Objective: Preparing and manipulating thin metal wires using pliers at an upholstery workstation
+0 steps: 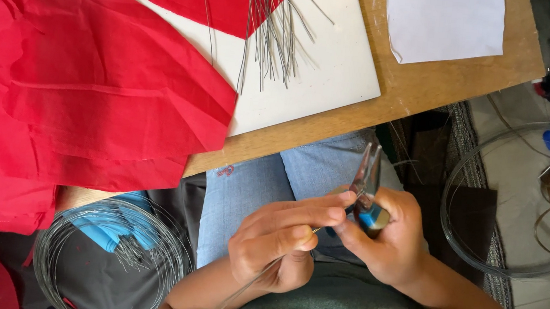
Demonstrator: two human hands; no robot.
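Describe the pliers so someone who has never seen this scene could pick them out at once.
Start at the wooden table and drop below its near edge to the person's lap in blue jeans. There the right hand grips the pliers while the left hand feeds a thin wire into them. Their metal jaws and blue handles set them apart from the wires around.

Looks like a home craft corner, not a proper workshop. There's a plain wooden tabletop (427, 88) with a white board (335, 73) on it, piles of red crepe paper (93, 105), a bunch of cut wire pieces (275, 35), and wire coils (107, 252) down by a tiled floor (526, 163) with a woven rug (468, 145).
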